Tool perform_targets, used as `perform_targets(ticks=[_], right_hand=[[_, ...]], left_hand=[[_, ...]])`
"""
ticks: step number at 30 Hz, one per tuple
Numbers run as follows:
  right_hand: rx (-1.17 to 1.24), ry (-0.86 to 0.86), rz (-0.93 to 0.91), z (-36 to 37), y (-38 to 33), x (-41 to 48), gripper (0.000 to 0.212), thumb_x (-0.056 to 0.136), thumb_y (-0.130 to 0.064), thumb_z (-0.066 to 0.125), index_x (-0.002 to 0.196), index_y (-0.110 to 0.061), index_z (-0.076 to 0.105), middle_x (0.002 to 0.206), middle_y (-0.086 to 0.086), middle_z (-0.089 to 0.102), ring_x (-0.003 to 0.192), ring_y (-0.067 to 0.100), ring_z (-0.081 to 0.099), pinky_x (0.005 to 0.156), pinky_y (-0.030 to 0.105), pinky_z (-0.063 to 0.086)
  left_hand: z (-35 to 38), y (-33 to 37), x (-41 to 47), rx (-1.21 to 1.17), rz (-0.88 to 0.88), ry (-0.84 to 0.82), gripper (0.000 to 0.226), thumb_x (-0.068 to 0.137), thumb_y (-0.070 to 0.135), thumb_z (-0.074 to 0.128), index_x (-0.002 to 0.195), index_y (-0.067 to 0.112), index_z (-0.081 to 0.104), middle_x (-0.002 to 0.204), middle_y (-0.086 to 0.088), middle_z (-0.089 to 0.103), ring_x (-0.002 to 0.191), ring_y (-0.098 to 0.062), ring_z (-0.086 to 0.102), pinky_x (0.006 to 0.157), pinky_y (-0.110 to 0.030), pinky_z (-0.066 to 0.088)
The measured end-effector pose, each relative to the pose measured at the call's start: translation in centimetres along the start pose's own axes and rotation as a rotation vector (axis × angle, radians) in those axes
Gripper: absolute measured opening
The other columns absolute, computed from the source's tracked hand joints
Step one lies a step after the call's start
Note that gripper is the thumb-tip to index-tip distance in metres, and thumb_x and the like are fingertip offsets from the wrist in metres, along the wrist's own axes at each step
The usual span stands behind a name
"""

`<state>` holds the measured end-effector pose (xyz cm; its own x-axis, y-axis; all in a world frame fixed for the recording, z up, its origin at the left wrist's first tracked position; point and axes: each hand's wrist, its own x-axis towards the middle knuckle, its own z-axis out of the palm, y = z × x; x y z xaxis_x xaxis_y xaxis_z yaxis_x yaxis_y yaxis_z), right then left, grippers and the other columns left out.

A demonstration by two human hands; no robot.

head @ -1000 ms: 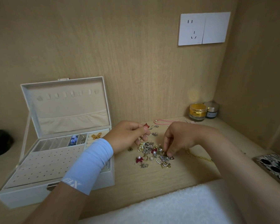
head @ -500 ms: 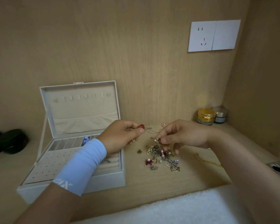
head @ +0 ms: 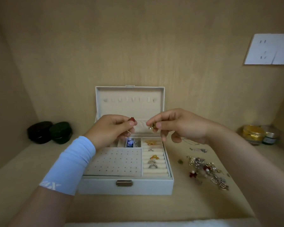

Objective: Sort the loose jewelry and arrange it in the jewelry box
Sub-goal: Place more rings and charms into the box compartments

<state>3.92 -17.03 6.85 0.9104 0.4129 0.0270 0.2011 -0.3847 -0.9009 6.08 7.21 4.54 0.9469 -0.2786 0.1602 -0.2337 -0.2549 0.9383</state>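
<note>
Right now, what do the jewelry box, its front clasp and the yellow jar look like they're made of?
Jewelry box: pale matte shell, probably faux leather or fabric-covered board; lining looks like soft velvet. Front clasp: dull bronze-toned metal, by its dark sheen. Yellow jar: likely clear glass or plastic, since it glows translucent; blur leaves that open.

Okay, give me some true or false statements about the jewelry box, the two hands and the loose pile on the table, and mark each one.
1. The jewelry box stands open. True.
2. The left hand holds nothing. False: it pinches a small red piece.
3. The right hand pinches a small gold-coloured piece. True.
4. The loose jewelry pile lies left of the box. False: it lies on the table, right of the box.
5. Rings sit in the box's padded rolls. True.
</note>
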Motion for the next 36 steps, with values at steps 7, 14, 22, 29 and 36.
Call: perform_targets(ticks=[7,14,22,29,36], right_hand=[[-0.385,0.032,-0.024,5.5,-1.3,7.0,0.011,0.090,-0.009,0.072,0.100,-0.010,0.075,0.075,-0.003,0.070,0.051,0.010,0.059,0.054,0.021,0.050],[-0.620,-0.086,0.012,7.6,-0.7,9.9,0.016,0.090,-0.012,0.071,0.101,-0.024,0.075,0.079,-0.011,0.070,0.057,0.002,0.063,0.062,0.023,0.056],[-0.489,0.051,-0.065,7.5,-1.5,9.9,0.017,0.093,-0.017,0.070,0.109,-0.015,0.073,0.093,-0.002,0.072,0.054,-0.005,0.059,0.059,0.021,0.048],[-0.126,-0.009,-0.081,7.6,-2.3,8.9,0.016,0.097,-0.010,0.063,0.111,-0.008,0.071,0.080,0.007,0.069,0.062,0.019,0.056,0.042,0.018,0.038],[-0.106,0.072,0.019,6.4,-1.3,8.4,0.012,0.094,-0.014,0.068,0.104,-0.008,0.071,0.079,0.003,0.068,0.053,0.008,0.056,0.043,0.019,0.038]], left_hand=[[-3.3,-2.7,-0.5,-0.015,-0.073,0.045,0.012,0.093,0.007,0.065,0.099,0.014,0.072,0.080,-0.004,0.076,0.065,-0.012,0.065,0.070,-0.026,0.058],[-4.3,-3.6,-0.3,-0.127,-0.134,0.059,0.017,0.099,0.020,0.057,0.101,0.010,0.070,0.082,-0.006,0.071,0.067,-0.017,0.062,0.077,-0.037,0.060],[-4.3,-3.7,0.3,-0.168,-0.199,0.004,0.034,0.103,0.032,0.047,0.094,0.008,0.068,0.073,-0.004,0.065,0.059,-0.018,0.055,0.064,-0.032,0.053],[-3.8,-3.2,-0.1,-0.094,-0.148,-0.025,0.038,0.103,0.037,0.044,0.091,0.009,0.068,0.068,0.000,0.064,0.057,-0.016,0.053,0.061,-0.029,0.049],[-3.5,-3.6,-0.3,0.427,-0.005,0.090,0.041,0.103,0.044,0.038,0.103,0.017,0.069,0.091,-0.003,0.070,0.080,-0.017,0.063,0.073,-0.030,0.047]])
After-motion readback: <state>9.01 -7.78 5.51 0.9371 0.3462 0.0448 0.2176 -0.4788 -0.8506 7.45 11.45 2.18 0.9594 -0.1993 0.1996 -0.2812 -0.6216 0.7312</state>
